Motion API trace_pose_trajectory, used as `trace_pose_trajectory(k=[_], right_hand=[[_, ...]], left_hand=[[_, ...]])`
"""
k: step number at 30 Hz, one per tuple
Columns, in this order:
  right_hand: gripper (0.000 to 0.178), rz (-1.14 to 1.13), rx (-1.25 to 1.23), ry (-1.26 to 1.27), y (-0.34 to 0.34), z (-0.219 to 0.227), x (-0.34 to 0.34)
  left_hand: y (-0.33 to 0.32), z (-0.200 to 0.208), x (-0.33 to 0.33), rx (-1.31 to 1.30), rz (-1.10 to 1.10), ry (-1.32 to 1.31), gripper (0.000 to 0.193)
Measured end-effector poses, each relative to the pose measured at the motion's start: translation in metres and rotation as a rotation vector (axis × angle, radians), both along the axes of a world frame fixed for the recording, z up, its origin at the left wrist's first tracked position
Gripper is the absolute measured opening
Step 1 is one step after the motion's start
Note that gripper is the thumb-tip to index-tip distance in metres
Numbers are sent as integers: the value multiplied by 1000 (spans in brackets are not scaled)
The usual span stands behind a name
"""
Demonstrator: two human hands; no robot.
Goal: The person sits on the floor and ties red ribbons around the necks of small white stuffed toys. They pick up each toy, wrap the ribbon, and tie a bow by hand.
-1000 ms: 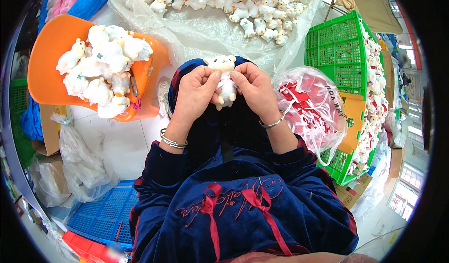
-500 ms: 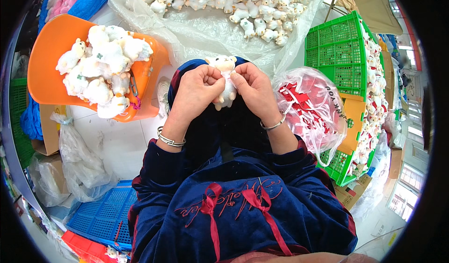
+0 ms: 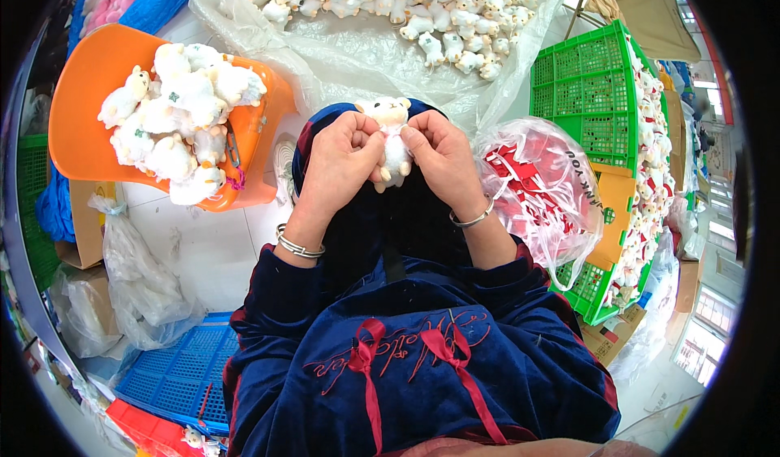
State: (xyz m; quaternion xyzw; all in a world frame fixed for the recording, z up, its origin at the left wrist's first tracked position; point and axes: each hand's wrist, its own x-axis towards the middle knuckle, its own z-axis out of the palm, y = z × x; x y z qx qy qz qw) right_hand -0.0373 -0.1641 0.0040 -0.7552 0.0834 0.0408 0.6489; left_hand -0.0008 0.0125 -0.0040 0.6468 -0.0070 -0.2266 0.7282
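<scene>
Little has shifted since the earlier frame: both hands stay raised over the lap. Left hand (image 3: pixel 341 160) and right hand (image 3: pixel 443 160) each pinch one small white plush bear (image 3: pixel 392 136), held between them. Left of the grip: one orange chair (image 3: pixel 77 124) piled with bears.

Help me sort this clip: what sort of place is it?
Probably a toy workshop: both hands hold a small plush animal, beside a heap of plush toys and a green crate.
</scene>
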Motion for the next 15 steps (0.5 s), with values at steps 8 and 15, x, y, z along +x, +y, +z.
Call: trace_pose_trajectory(k=[8,15], right_hand=[[15,1,23,-8,2,0,0],[19,-45,-111,-61,4,-4,-3]], left_hand=[[-2,16,3,69,-2,52,14],[-5,5,-5,75,45,-83,16]])
